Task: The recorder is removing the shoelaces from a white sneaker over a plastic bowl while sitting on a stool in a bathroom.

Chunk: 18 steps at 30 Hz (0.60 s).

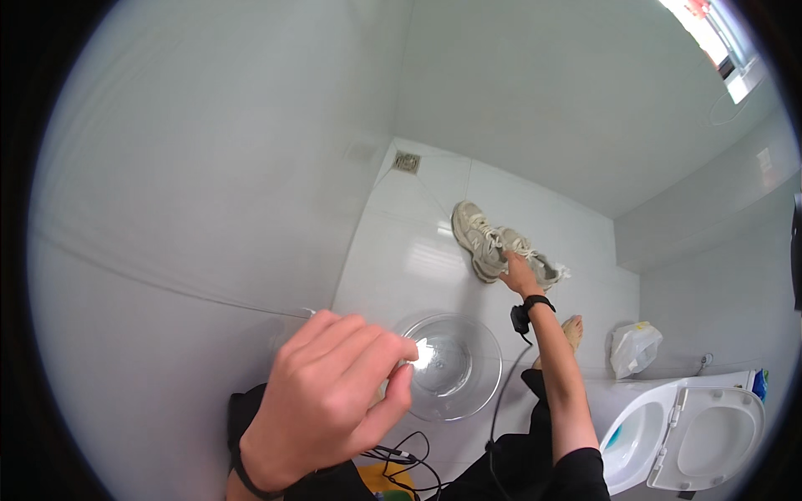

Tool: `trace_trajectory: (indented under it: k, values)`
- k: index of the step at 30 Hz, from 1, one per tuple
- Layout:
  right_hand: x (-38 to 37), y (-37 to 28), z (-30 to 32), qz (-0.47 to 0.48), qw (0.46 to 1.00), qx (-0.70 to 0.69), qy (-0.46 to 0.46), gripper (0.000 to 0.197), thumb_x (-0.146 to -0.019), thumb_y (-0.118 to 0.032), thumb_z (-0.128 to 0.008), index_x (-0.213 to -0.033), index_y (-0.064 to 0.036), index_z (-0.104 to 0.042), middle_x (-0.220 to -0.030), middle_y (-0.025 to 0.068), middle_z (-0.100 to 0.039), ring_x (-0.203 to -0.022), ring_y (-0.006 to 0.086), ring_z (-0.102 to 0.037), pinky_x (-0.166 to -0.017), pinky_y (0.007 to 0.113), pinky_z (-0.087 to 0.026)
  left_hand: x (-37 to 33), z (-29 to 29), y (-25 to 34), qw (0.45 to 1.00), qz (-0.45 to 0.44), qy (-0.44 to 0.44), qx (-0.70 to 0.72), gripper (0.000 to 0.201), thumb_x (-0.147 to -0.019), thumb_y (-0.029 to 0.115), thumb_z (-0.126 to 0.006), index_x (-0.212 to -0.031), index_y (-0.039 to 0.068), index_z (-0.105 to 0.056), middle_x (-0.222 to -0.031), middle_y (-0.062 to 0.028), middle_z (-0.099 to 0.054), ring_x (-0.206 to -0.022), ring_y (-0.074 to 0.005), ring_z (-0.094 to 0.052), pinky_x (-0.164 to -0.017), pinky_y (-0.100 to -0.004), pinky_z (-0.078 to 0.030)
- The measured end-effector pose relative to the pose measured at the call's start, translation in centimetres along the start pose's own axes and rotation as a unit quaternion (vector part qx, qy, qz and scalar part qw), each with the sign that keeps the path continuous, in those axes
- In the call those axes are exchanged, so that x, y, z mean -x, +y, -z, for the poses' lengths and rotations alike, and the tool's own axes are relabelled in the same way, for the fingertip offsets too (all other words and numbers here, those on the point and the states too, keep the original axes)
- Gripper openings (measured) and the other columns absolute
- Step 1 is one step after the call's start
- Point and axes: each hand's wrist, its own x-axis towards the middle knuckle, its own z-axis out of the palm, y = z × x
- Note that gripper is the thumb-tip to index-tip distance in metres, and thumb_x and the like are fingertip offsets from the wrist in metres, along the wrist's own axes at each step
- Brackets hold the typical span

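My right hand (520,274) reaches forward to a pair of grey sneakers with pale laces on the floor. Its fingers close on the opening of the right sneaker (547,269), while the left sneaker (476,242) lies against it. Close to the camera, my left hand (334,388) is raised with its fingers curled and the thumb near the index finger. A bright white spot shows beside its fingertips; I cannot tell whether it is a held thing or a glint. Below and beyond this hand stands a clear round basin (484,367) on the floor.
A toilet (614,468) with its lid raised stands at the lower right, with a white plastic bag (635,346) behind it. Black cables (418,468) trail around my legs. A square floor drain (407,162) sits in the far left corner, by grey walls.
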Motion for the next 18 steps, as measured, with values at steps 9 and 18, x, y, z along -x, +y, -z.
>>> trace_trajectory:
  k: [9, 18]
  values:
    - [-2.3, 3.0, -8.7, -0.037, 0.983, 0.177, -0.003, 0.023, -0.102, -0.013, -0.064, -0.122, -0.0029, -0.059, -0.129, 0.0176, -0.075, -0.13, 0.0409, -0.068, -0.092, 0.048, -0.068, -1.6, -1.1, -2.8, 0.999, 0.02, -0.012, -0.039, 0.019, -0.077, -0.003, -0.078, -0.093, 0.005, -0.072, -0.076, -0.0039, -0.062, -0.069, -0.0269, -0.062, -0.072, -0.0398, -0.047]
    - [8.4, -5.6, 9.6, 0.092, 0.973, 0.132, 0.164, 0.022, -0.092, -0.005, -0.073, -0.107, -0.0029, -0.056, -0.1, 0.0153, -0.075, -0.109, 0.0409, -0.07, -0.085, 0.052, -0.061, 0.1, -2.3, -7.0, 0.995, 0.066, -0.066, -0.026, 0.012, -0.097, 0.01, -0.071, -0.106, 0.002, -0.068, -0.084, -0.0102, -0.073, -0.079, -0.031, -0.071, -0.079, -0.0433, -0.053]
